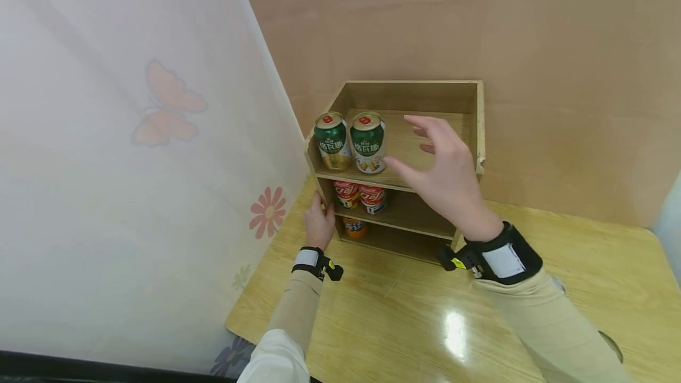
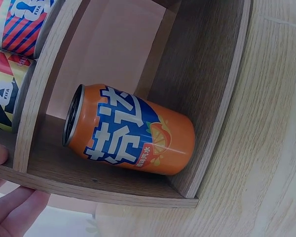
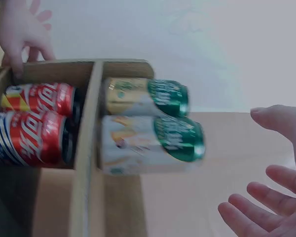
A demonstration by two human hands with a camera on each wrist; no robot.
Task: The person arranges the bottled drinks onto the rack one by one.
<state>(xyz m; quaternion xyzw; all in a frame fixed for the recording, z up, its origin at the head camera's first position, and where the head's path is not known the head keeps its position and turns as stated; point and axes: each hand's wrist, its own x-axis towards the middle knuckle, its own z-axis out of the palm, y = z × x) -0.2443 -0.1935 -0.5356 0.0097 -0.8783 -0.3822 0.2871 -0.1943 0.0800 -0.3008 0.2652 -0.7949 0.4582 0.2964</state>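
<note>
A small wooden shelf (image 1: 415, 227) with three levels stands on the table. Two green cans (image 1: 367, 143) stand side by side at the left of its top level. My right hand (image 1: 446, 173) hovers just right of them, thumb and fingers spread apart, holding nothing. Below, on the middle level, are two red cola cans (image 1: 372, 198). An orange soda can (image 2: 138, 131) stands upright on the bottom level, at the left side board. My left hand (image 1: 319, 223) grips that side board (image 2: 108, 194), thumb inside and fingers outside, as the left wrist view shows.
The wooden table (image 1: 393, 306) extends in front of the shelf and to its right. A pale wall covering (image 1: 159, 223) with flowers and a butterfly rises on the left. Brown paper (image 1: 558, 105) hangs behind the shelf.
</note>
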